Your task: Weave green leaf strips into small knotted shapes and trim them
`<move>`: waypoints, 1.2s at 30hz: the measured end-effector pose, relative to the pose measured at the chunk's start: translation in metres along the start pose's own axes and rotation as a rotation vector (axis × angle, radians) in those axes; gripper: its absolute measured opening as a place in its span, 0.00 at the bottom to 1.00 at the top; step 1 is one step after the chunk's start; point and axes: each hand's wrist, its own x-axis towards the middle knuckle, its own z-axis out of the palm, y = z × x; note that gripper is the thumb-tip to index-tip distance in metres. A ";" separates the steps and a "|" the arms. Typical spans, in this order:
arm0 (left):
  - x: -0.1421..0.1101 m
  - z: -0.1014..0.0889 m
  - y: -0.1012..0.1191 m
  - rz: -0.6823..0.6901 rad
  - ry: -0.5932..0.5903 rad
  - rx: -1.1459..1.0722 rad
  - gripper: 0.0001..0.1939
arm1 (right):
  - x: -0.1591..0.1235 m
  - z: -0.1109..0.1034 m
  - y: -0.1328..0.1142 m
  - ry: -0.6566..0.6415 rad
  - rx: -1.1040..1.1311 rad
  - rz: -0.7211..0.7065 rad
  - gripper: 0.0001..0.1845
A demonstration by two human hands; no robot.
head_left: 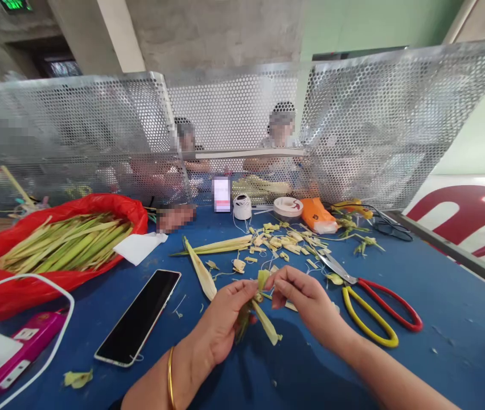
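Observation:
My left hand (229,319) is closed round a bundle of pale green leaf strips (267,323), one strip hanging down to the right. Against the upper end of that bundle, my right hand (296,287) has its fingers bent in a pinch at a short upright strip; whether thread is also between them is too small to tell. Just beyond the hands lie several cut leaf pieces (283,242) and bits of white thread. A long dry leaf (200,270) rests left of my left hand. Scissors (356,280) with one red and one yellow handle lie open to the right.
At left, a red plastic bag (138,219) holds long green leaves, near a black-screened phone (140,319) and a magenta power strip (24,347). A thread spool (242,208), tape roll (288,207) and orange packet (317,215) stand before a perforated metal screen (234,108). People sit behind it.

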 end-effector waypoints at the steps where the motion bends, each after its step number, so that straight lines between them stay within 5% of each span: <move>1: 0.000 0.000 0.002 -0.019 -0.029 -0.031 0.16 | 0.001 -0.001 -0.001 0.000 0.023 0.018 0.16; 5: -0.001 -0.001 0.006 -0.075 -0.108 -0.109 0.16 | 0.002 -0.003 -0.002 -0.007 0.081 0.045 0.17; 9: -0.001 0.000 0.008 -0.074 -0.063 -0.105 0.13 | 0.003 -0.005 -0.001 -0.009 0.050 0.047 0.17; 17: -0.001 0.003 0.009 0.064 0.151 -0.201 0.10 | 0.001 -0.020 -0.010 -0.260 -0.403 0.047 0.12; 22: -0.001 0.002 0.010 0.079 0.147 -0.168 0.12 | 0.000 -0.030 -0.015 -0.385 -0.524 0.109 0.10; 28: -0.002 0.002 0.012 0.063 0.115 -0.184 0.13 | 0.004 -0.036 -0.016 -0.371 -0.589 0.131 0.11; 31: -0.003 0.003 0.013 0.058 0.121 -0.176 0.13 | 0.007 -0.039 -0.011 -0.263 -0.659 0.133 0.13; 36: -0.005 0.004 0.011 0.050 0.134 -0.112 0.14 | 0.011 -0.035 -0.003 0.202 -0.690 -0.013 0.14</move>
